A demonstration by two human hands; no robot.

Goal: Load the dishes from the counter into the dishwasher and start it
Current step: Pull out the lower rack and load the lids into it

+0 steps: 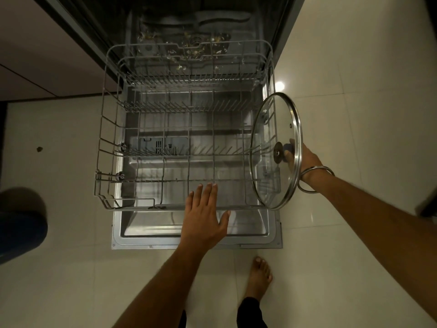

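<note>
At three o'clock, the right hand [305, 159] grips the knob of a round glass lid with a steel rim [267, 176], held on edge at the right side of the grey wire dishwasher rack [104, 129]. At six o'clock, the left hand [203, 216] hovers flat, fingers straight, over the rack's front rail above the steel dishwasher door [196, 242].

Rack [104, 129] grey wire — lid [267, 147] clear glass, silver rim, dark blue knob. Floor [59, 268] cream tile, glossy. Bangle [314, 178] silver.
</note>
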